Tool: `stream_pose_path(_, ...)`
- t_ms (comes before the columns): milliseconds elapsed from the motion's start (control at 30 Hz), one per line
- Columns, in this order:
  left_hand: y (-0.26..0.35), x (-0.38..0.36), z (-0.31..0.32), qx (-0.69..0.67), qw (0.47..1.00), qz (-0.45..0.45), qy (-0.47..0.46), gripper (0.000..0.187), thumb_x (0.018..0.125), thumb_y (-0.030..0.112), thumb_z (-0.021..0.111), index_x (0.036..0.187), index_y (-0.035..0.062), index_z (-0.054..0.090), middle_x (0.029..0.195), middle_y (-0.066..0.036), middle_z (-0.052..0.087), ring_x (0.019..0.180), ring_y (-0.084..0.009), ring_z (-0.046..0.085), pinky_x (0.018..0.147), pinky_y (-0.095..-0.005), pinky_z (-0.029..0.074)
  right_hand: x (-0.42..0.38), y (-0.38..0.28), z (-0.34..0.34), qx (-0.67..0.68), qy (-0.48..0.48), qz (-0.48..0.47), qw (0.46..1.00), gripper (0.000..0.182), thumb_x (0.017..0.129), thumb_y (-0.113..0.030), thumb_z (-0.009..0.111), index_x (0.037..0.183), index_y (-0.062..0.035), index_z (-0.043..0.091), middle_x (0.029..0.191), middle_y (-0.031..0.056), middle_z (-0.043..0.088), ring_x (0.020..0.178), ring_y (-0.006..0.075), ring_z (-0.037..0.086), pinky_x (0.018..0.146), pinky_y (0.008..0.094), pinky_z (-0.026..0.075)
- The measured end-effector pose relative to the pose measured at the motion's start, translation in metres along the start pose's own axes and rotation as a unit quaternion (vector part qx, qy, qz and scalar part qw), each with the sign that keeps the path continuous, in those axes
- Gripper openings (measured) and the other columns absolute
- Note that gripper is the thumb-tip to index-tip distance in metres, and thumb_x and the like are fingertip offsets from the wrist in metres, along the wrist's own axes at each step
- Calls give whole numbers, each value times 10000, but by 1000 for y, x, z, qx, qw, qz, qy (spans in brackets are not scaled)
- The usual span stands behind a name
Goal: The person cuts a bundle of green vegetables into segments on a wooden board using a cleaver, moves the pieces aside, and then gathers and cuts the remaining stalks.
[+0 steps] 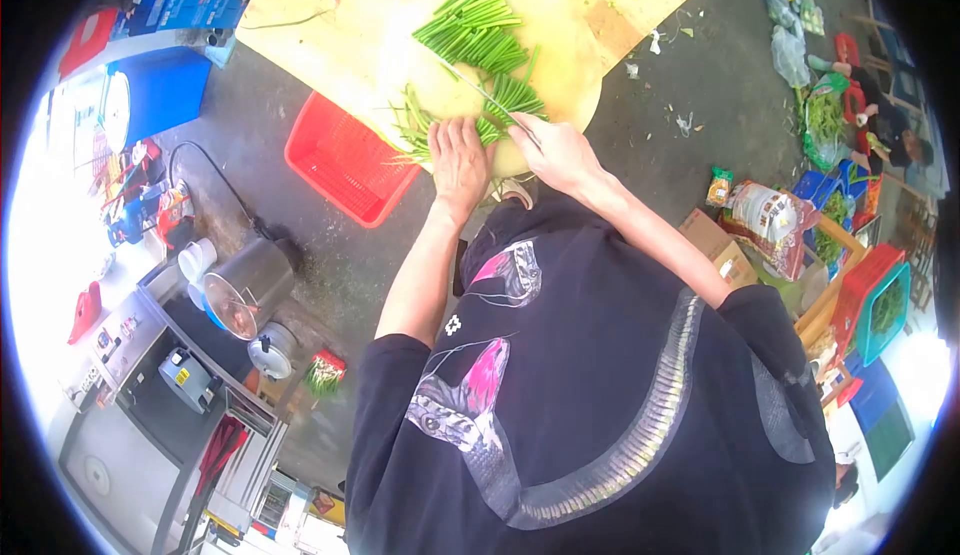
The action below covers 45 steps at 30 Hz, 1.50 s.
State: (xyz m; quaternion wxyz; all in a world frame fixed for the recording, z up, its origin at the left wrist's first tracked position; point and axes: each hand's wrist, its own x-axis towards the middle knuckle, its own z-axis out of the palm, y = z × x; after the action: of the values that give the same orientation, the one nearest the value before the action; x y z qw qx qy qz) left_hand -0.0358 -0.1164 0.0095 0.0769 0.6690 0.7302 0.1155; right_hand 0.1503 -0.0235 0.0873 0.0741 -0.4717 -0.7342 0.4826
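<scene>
Long green stalks, cut into bunches (480, 27), lie on a pale wooden board (620, 15). My left hand (461, 163) presses down on a bunch near the board's front edge, its fingers lying over the stalks. A knife (462, 77) is in my right hand (560, 158), its thin blade slanting up and left across the cut stalks. The right fingers are wrapped round the handle, which is mostly hidden. Loose thin ends (408, 120) stick out to the left of my left hand.
A red plastic basket (345, 160) sits below the board's left edge. A large metal pot (250, 285) stands on the floor at left. At right are a white sack (765, 213), a cardboard box (718, 245) and bags of greens (825, 120). Scraps litter the floor.
</scene>
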Motion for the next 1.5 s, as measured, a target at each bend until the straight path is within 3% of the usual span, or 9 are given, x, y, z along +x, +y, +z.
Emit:
stream_pose_path(100, -2, -9, -3, 10, 1000, -14, -9, 697, 918, 330, 808, 1432, -50, 529, 1377, -218, 590, 1377, -407, 513, 1260, -599, 297, -9, -10, -28, 41, -37, 46, 997, 419, 1102, -401, 571, 1309, -73, 728, 924, 262, 750, 888, 461, 743, 789, 518, 578)
stream_pose_path(133, -2, -9, -3, 9, 1000, -16, -6, 699, 916, 327, 811, 1432, -50, 528, 1383, -218, 587, 1381, -407, 509, 1261, -600, 296, -12, -8, -36, 54, -53, 53, 996, 440, 1099, -411, 591, 1339, -68, 729, 787, 209, 686, 733, 348, 706, 705, 452, 537)
stream_pose_path(267, 3, -9, 1, -6, 1000, -27, -15, 680, 912, 280, 817, 1423, -50, 512, 1403, -227, 557, 1396, -410, 492, 1262, -611, 289, -27, 19, -59, 122, -71, 103, 985, 414, 1107, -407, 619, 1203, -31, 764, 691, 44, 491, 670, 121, 466, 621, 368, 438)
stream_pose_path(367, 4, -8, 0, -8, 999, -24, -20, 696, 907, 273, 826, 1435, -49, 508, 1409, -229, 556, 1402, -407, 488, 1263, -610, 288, -37, 46, -86, 112, -99, 117, 982, 416, 1109, -404, 622, 1156, -11, 750, 692, 23, 498, 670, 123, 469, 617, 376, 439)
stream_pose_path(600, 3, -6, -4, 4, 999, -51, -11, 692, 915, 271, 819, 1443, -46, 503, 1405, -223, 557, 1393, -409, 490, 1260, -607, 294, -62, 62, -161, -90, -336, 83, 934, 373, 1083, -365, 648, 1180, -23, 758, 692, 212, 599, 600, 299, 566, 651, 435, 504)
stream_pose_path(733, -10, -4, -12, 4, 998, -69, 0, 690, 915, 298, 813, 1439, -40, 517, 1420, -217, 557, 1404, -403, 485, 1262, -601, 295, -61, 58, -158, -110, -353, 62, 927, 371, 1064, -361, 653, 1275, -85, 786, 861, 258, 733, 843, 434, 739, 790, 490, 586)
stream_pose_path(1000, -7, -4, -8, 17, 997, -80, 1, 690, 904, 295, 827, 1427, -38, 525, 1412, -217, 555, 1395, -403, 486, 1258, -598, 303, -39, 57, -185, -164, -318, 40, 933, 353, 1054, -333, 663, 1267, -80, 787, 887, 252, 752, 879, 445, 744, 814, 500, 596)
stream_pose_path(1333, -11, -6, -9, 8, 995, -95, 4, 678, 927, 303, 808, 1438, -38, 521, 1415, -222, 551, 1396, -415, 479, 1267, -599, 288, 46, 50, -213, -304, -263, -140, 905, 335, 1030, -295, 701, 1291, -100, 777, 836, 211, 753, 795, 414, 735, 758, 501, 579)
stream_pose_path(1500, -9, -8, -9, 21, 994, -105, 10, 678, 928, 314, 804, 1437, -37, 522, 1403, -217, 557, 1395, -414, 480, 1262, -601, 291, 64, 42, -216, -312, -278, -111, 902, 339, 1040, -351, 689, 1258, -114, 796, 880, 214, 770, 896, 408, 751, 828, 514, 586)
